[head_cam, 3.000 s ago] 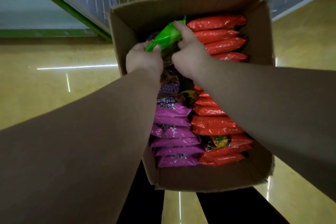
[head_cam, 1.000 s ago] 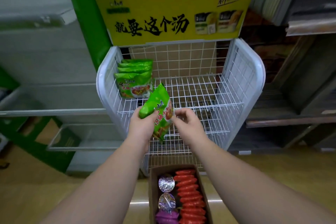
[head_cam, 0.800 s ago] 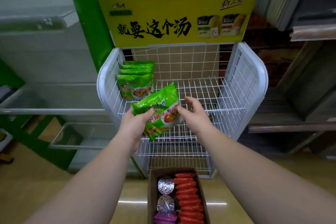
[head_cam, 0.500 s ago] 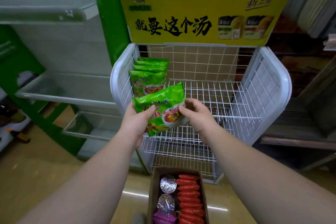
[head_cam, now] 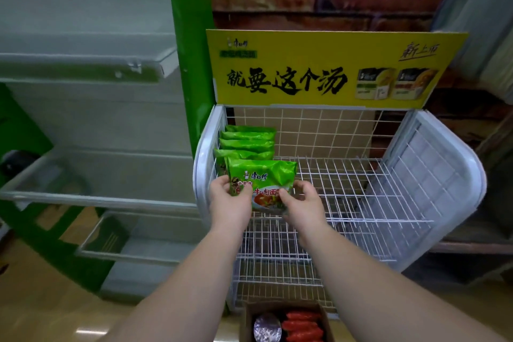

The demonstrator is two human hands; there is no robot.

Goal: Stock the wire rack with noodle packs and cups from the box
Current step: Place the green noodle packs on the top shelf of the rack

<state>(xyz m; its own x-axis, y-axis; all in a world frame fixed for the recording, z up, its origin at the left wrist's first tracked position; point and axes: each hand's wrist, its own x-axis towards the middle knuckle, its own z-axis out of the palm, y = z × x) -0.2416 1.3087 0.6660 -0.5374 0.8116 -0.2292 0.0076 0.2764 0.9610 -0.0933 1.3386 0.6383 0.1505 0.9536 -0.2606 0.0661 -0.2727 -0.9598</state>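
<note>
A green noodle pack (head_cam: 262, 178) stands upright at the front left of the white wire rack's (head_cam: 361, 191) top shelf. My left hand (head_cam: 229, 203) grips its lower left edge and my right hand (head_cam: 304, 203) grips its lower right edge. Directly behind it, several more green packs (head_cam: 248, 139) stand in a row against the rack's left side. The cardboard box (head_cam: 283, 322) sits on the floor below, with red packs (head_cam: 302, 326) and a foil-lidded cup (head_cam: 267, 325) showing inside.
A yellow sign (head_cam: 327, 66) tops the rack. The right part of the top shelf is bare wire. A lower wire shelf (head_cam: 277, 253) lies beneath. A green and grey shelving unit (head_cam: 111, 119) stands to the left, a brick wall behind.
Both hands lifted the green pack out of the box, carried it up to the rack and turned it upright. It now stands at the front of the green row.
</note>
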